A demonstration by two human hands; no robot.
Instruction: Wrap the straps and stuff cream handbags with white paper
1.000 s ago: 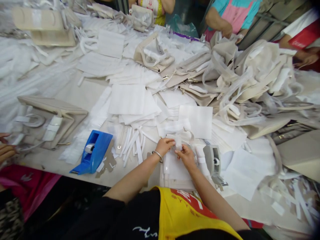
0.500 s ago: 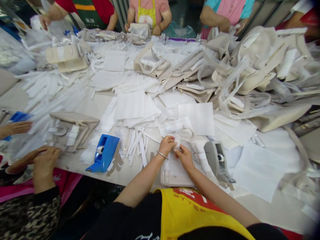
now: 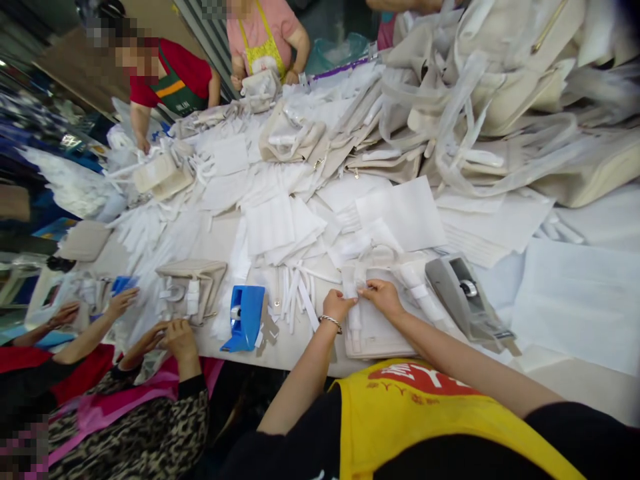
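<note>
A beige handbag lies flat in front of me at the table's near edge, with foam-wrapped straps on it. My left hand is closed at the bag's upper left, thumb and fingers pinching a white foam strip around a strap. Just to the right, my right hand pinches the same wrapping from the other side. The fingertips partly hide where the strip wraps. Close to my right forearm stands a grey tape dispenser. A wrapped strap lies between it and my right hand.
A blue tape dispenser and white foam sticks lie to the left. Foam sheets cover the middle, and beige bags pile up at the right. A co-worker's hands work on another bag; others stand across the table.
My view has swung left and tilted, bringing more co-workers into sight. Both hands stay at the foam strip on the bag, with their fingertips slightly shifted.
</note>
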